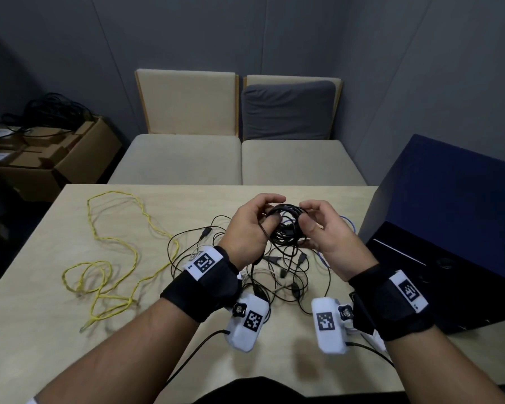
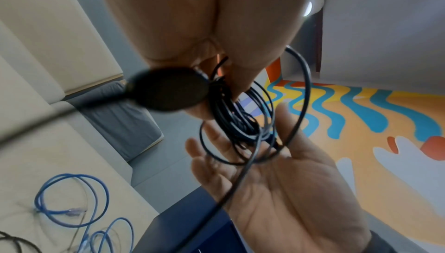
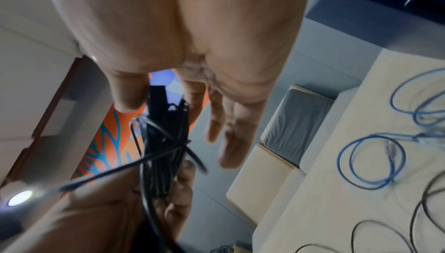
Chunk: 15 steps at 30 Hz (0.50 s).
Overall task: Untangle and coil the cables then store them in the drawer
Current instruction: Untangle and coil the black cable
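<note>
Hands clamped on a black cable coil (image 1: 286,225), held above the tabletop (image 1: 35,330).
My left hand (image 1: 250,231) curls round one side of the coil and my right hand (image 1: 325,231) pinches the other. Beneath them I see a tangle of black cables (image 1: 277,275), a yellow cable (image 1: 114,258) at left, a blue cable (image 2: 72,200), and the dark blue drawer unit (image 1: 449,199) at right.

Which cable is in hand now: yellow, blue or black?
The black coil, held by left hand and right hand; yellow cable and blue cable lie on the table.
</note>
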{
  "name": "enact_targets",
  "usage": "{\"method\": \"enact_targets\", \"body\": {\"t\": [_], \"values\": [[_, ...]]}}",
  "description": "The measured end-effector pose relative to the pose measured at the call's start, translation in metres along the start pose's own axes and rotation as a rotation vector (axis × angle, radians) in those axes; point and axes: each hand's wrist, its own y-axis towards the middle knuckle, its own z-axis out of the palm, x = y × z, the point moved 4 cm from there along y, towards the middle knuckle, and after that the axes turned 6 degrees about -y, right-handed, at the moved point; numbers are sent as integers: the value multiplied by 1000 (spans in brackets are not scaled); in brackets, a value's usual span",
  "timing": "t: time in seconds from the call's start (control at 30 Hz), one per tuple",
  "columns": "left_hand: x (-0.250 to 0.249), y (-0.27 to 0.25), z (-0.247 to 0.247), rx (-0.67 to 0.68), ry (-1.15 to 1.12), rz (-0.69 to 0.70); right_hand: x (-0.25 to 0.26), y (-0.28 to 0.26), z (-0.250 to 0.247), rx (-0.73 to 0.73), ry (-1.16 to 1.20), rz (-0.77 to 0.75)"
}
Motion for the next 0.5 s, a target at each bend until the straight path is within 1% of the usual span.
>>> {"method": "enact_targets", "body": {"t": [0.1,0.2,0.33,0.43,0.5], "values": [[-1,2,0,-52,8,0,-4,-4,3,45,-111,47],[2,4,0,-92,23,-10,-7,-9,17,128,-80,95],[5,6,-3,-144,43,-14,-9,-16,22,148,-116,126],[3,9,-8,-203,103,11,-4,-18,18,93,-286,102],[2,10,-8,-188,138,16,4,-17,16,-14,-451,41]]}}
